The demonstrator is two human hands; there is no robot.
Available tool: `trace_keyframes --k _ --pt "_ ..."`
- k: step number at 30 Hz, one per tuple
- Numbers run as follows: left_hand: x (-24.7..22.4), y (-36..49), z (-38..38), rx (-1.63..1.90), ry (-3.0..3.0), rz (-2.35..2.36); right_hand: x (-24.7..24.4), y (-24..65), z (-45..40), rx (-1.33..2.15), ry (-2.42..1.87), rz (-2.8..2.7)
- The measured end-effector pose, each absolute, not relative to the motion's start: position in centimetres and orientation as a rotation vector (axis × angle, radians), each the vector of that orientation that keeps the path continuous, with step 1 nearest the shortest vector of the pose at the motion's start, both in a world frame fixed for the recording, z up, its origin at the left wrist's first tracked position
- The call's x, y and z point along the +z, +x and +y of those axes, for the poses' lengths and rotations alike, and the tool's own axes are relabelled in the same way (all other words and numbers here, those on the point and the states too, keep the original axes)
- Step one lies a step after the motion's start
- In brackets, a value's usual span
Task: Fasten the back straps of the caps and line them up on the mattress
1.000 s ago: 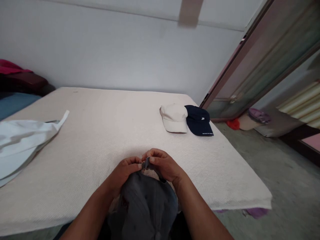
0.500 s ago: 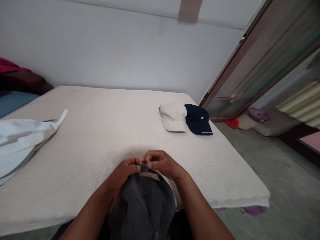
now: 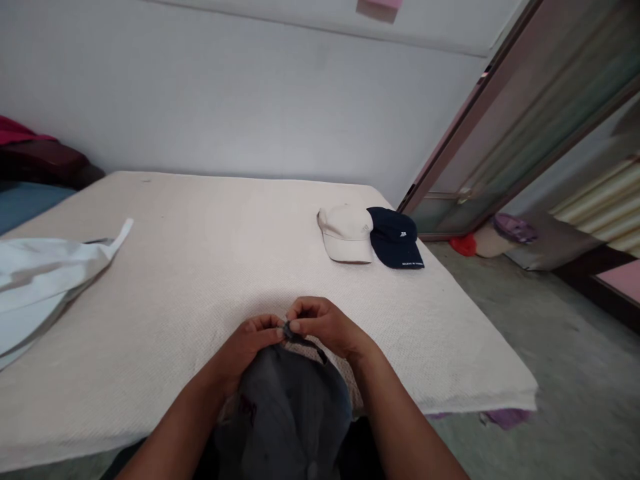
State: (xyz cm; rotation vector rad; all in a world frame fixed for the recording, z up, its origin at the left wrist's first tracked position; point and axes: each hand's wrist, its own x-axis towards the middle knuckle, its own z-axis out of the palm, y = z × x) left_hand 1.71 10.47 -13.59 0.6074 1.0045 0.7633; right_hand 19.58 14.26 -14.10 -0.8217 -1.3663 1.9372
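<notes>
Grey cap (image 3: 295, 407) sits low in my view, at the near edge of the cream-covered surface (image 3: 225, 247), crown up, its back opening turned away from the person, which I judge lets both hands meet over the fastening. From my remote seat I see the left hand (image 3: 256, 335) and right hand (image 3: 320, 327) pinching the back strap (image 3: 307, 343) almost side by side, thumbs against fingers, narrow rather than spread; presumably one steadies so small a piece for the other. Fingertips hide how its ends lie, so I cannot tell. Farther off, a cream cap (image 3: 345, 230) and navy cap (image 3: 395, 237) lie touching, brims toward the person, apparently grouped there to leave working room. A white cap (image 3: 45, 267) lies leftward.
</notes>
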Motion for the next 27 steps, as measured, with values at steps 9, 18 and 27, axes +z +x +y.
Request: trace_keyframes --k 9,18,27 --pt "-13.57 1.72 10.41 0.802 0.539 0.958 -14.3 19.49 13.95 1.95 -0.782 -1.323" --pt "-14.16 1.61 10.66 0.835 0.487 0.906 -13.87 19.52 13.86 1.895 -0.723 -1.25" --pt "-14.23 1.66 10.63 0.823 0.468 0.853 -13.81 18.85 13.44 1.751 -0.769 -1.261"
